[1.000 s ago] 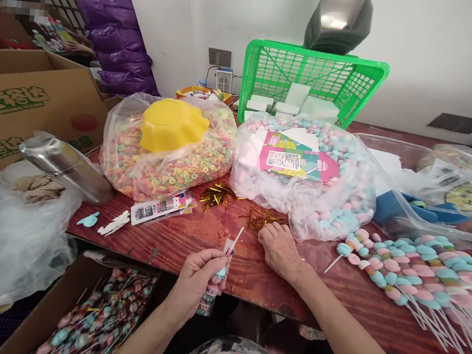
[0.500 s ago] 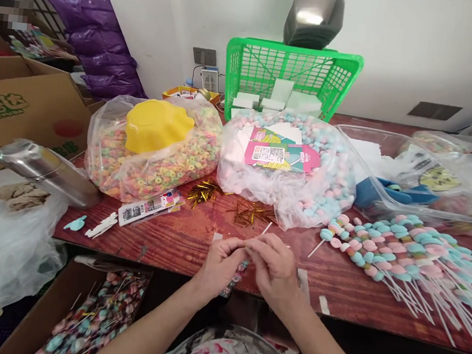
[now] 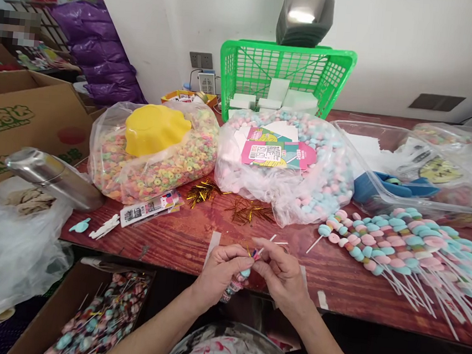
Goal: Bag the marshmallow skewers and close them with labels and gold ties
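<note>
At the table's front edge, my left hand is closed on a candy skewer in a printed clear wrapper, with pink and blue sweets inside. The skewer slants down toward me, and its gathered upper end and stick show between my hands. My right hand pinches that end by the stick; a bit of gold twist tie shows there, partly hidden by fingers. Beyond my hands lie two bunches of gold twist ties, a left one and a right one.
Unwrapped marshmallow skewers are heaped at right. Behind stand a bag of ring candies, a bag of marshmallows and a green basket. A steel flask leans at left. Below, a carton holds wrapped skewers.
My hands have parted slightly, with the right fingers lifting and opening out around the stick. The wrapped skewer's upper end has come into sight. The view has shifted a little.
</note>
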A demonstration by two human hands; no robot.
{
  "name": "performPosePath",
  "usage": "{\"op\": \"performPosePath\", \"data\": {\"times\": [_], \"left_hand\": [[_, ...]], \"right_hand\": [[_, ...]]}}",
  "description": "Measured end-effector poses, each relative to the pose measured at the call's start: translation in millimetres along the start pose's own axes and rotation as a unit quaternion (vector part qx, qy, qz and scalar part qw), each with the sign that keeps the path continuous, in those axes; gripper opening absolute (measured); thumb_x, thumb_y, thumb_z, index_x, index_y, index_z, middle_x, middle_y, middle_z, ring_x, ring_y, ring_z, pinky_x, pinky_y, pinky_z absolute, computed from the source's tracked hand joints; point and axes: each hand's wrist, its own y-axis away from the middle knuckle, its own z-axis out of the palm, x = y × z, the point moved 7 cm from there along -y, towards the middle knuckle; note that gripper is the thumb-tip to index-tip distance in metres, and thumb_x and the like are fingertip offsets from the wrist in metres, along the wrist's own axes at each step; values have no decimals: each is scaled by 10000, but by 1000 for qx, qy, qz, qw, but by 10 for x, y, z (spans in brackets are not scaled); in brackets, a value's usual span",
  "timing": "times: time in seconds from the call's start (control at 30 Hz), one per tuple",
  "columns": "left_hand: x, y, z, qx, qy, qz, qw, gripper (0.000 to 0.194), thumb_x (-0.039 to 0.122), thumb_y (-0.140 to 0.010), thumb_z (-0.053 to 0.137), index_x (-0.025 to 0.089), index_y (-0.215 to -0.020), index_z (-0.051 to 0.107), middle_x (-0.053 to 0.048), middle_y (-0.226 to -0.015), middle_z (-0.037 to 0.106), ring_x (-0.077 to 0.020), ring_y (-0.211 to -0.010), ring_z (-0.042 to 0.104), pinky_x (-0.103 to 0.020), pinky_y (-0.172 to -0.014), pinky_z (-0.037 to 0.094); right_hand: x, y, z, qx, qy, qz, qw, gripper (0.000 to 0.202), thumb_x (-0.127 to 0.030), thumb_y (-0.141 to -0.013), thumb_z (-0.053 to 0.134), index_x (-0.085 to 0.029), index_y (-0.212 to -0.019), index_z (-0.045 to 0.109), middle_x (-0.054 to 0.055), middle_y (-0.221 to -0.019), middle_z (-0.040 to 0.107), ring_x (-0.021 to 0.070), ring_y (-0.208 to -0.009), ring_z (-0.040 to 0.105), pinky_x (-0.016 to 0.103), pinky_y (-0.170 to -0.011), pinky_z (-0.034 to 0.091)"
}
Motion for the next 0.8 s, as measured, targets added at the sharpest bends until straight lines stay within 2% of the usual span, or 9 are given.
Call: {"op": "performPosePath", "data": {"times": [0.07,0.17,0.27,0.33,0.4,0.53,0.63,0.7,0.8], "left_hand": [[15,6,3,1,6,6,1000,247,356,-663,765,135,-635,661,35,-533,492,-59,-431,435,-198,-446,373],[90,29,-3,8,-14,55,998,225,334,-689,752,132,-628,675,24,-614,508,-53,-478,429,-199,-476,368],[179,55,-1,13,-63,119,991,215,319,-735,721,131,-636,687,10,-637,522,-69,-541,436,-207,-521,360],[225,62,5,15,-86,150,985,225,318,-758,703,131,-634,680,2,-642,528,-83,-575,447,-217,-553,368],[268,63,22,10,-104,176,979,225,311,-779,683,134,-641,672,-3,-651,533,-92,-591,456,-228,-573,376],[381,84,92,-17,-153,231,961,205,272,-810,653,134,-660,674,-12,-656,553,-105,-632,492,-239,-626,403],[420,96,149,-45,-175,226,957,215,273,-803,658,130,-643,667,-5,-631,542,-89,-594,488,-222,-592,407],[347,74,179,-76,-155,151,973,226,299,-763,685,123,-624,661,8,-612,528,-59,-495,458,-193,-476,372],[112,62,213,-125,-88,-35,988,217,316,-653,739,117,-613,661,16,-547,548,-52,-370,454,-163,-335,316]], "right_hand": [[5,28,-20,35,-7,0,999,516,-147,-860,577,-282,-1343,453,-54,-690,583,103,-571,530,214,-531,446],[-7,102,-32,93,-31,-16,995,593,-141,-857,591,-274,-1383,352,-34,-745,632,111,-606,576,220,-548,483],[4,205,-30,150,-75,-11,986,546,-143,-845,613,-266,-1322,377,-3,-796,660,135,-690,625,251,-606,522],[52,275,-48,196,-112,27,974,533,-155,-825,646,-279,-1281,399,-8,-801,668,134,-698,631,242,-605,520],[104,306,-39,202,-143,72,966,453,-195,-803,684,-279,-1199,482,-10,-813,676,133,-711,631,238,-624,515],[194,223,48,70,-167,142,973,110,-308,-821,667,-217,-882,653,9,-812,671,133,-747,603,254,-705,487],[257,123,15,-24,-183,164,969,167,-359,-813,667,-192,-794,666,3,-725,637,127,-651,557,256,-631,461],[256,55,-5,-102,-192,171,961,234,-406,-782,685,-177,-737,659,-5,-646,595,124,-574,512,250,-548,425],[110,-19,-58,-202,-172,148,953,257,-395,-775,686,-171,-661,629,-17,-580,533,115,-531,454,239,-503,359]]}}
